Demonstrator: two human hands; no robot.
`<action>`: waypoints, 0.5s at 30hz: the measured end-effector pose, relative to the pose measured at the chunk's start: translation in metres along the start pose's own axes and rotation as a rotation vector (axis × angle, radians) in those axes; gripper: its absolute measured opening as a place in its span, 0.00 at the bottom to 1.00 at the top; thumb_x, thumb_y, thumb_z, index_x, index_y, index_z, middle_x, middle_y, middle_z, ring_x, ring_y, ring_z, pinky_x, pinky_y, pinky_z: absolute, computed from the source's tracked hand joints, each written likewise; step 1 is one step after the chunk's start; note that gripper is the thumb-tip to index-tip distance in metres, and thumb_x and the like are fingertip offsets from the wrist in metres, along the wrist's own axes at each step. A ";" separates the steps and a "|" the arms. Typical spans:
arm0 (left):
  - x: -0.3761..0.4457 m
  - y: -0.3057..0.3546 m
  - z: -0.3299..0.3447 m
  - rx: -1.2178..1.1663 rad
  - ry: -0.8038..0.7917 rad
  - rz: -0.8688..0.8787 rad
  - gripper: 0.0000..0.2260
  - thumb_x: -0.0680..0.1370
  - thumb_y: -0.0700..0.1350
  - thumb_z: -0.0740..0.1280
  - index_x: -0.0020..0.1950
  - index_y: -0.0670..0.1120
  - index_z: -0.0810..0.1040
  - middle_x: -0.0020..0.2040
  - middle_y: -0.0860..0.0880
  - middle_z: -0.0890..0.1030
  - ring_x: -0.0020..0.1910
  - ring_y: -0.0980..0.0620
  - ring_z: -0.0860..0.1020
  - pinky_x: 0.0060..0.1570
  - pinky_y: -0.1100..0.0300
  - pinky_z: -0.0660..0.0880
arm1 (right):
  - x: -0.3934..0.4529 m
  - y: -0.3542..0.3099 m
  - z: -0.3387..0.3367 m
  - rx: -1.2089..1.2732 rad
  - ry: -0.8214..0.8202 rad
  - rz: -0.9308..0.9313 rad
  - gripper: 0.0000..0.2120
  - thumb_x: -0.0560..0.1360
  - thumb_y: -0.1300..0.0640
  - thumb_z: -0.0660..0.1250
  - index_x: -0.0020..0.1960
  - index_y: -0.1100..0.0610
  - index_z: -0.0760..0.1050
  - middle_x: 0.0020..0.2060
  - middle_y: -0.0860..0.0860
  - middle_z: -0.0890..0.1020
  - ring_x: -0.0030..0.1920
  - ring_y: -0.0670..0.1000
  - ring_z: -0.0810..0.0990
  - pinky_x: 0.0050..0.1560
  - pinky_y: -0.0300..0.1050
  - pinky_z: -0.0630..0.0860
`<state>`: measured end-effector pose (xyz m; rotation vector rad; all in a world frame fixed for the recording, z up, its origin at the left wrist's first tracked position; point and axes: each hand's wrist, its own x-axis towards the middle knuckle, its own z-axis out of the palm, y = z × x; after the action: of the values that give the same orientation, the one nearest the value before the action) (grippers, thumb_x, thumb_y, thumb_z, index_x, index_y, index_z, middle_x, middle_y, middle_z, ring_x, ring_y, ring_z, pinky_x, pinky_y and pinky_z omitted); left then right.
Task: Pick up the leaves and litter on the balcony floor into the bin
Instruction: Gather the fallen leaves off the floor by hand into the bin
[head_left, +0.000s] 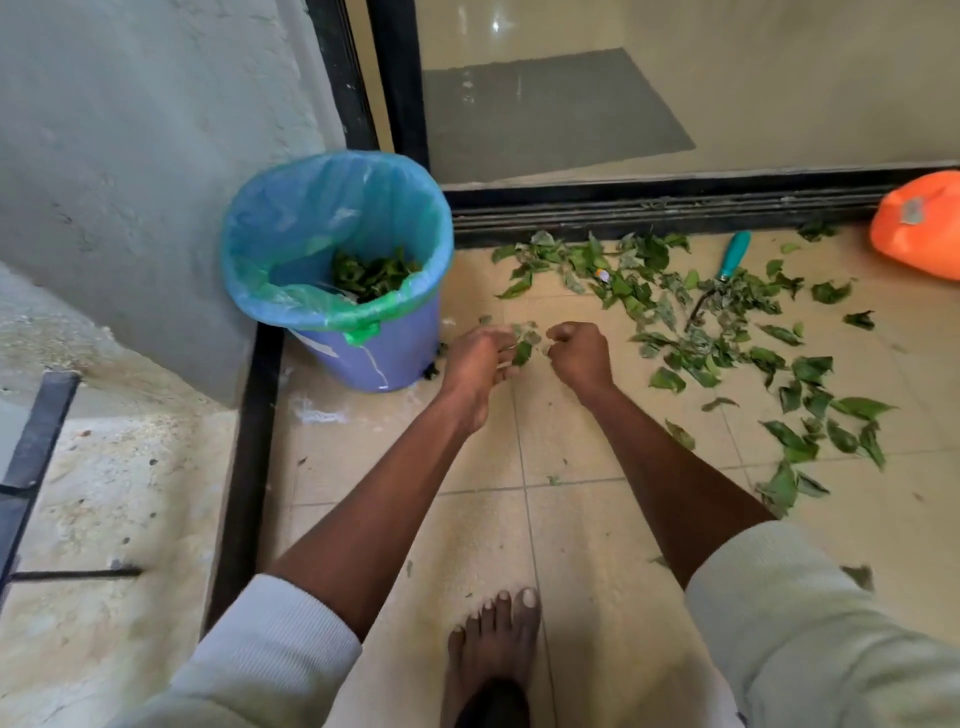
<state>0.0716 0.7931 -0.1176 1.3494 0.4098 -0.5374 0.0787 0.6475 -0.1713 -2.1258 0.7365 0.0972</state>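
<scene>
Both hands low over the floor, just right of the bin. Left hand has its fingers curled round a small bunch of leaves. Right hand is fisted with fingers tucked; it looks like it's pinching leaf bits at the same clump, but what's inside the fist can't be seen.

The bin sits at about 10 o'clock from the hands, close by, with a blue liner and some leaves already at the bottom. The main scatter of leaves runs from 12 to 4 o'clock of the hands, spread across the tiles out to the door track. A small bit of litter lies in the pile near 12 o'clock. A teal-handled tool lies among the leaves at 1 o'clock, blade partly buried. An orange bag sits far off at 2 o'clock. A bare foot is at 6 o'clock.

Step in hand, my read: gather the clump, then dump it. To do it well: merge both bunches into one tight handful so nothing drops, swing left and up to clear the rim, and release well inside the liner. Then work the pile from the near edge outward. Watch the tool under the leaves; move it aside first rather than grabbing blind. The task is early, with most leaves still down.
</scene>
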 end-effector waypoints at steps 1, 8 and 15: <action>0.003 -0.007 -0.004 -0.030 0.027 -0.037 0.07 0.79 0.37 0.61 0.49 0.44 0.78 0.43 0.48 0.81 0.40 0.52 0.78 0.38 0.60 0.77 | -0.001 0.006 0.003 -0.070 0.008 -0.017 0.18 0.74 0.67 0.63 0.63 0.60 0.79 0.60 0.59 0.81 0.62 0.59 0.79 0.61 0.46 0.74; 0.018 -0.034 -0.021 -0.082 0.143 -0.183 0.07 0.79 0.38 0.60 0.47 0.43 0.78 0.44 0.45 0.81 0.40 0.49 0.78 0.42 0.57 0.78 | -0.032 0.035 0.036 -0.530 -0.053 -0.300 0.25 0.76 0.68 0.60 0.73 0.70 0.62 0.70 0.65 0.65 0.71 0.62 0.63 0.72 0.51 0.62; 0.021 -0.034 -0.024 -0.061 0.144 -0.160 0.06 0.79 0.38 0.62 0.47 0.42 0.78 0.43 0.45 0.80 0.37 0.51 0.78 0.42 0.58 0.78 | -0.022 0.036 0.014 -0.638 0.035 -0.485 0.14 0.76 0.73 0.58 0.56 0.66 0.80 0.52 0.62 0.80 0.51 0.60 0.79 0.50 0.50 0.78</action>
<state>0.0699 0.8092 -0.1609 1.3079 0.6512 -0.5564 0.0435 0.6525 -0.1990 -2.8627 0.1907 0.0324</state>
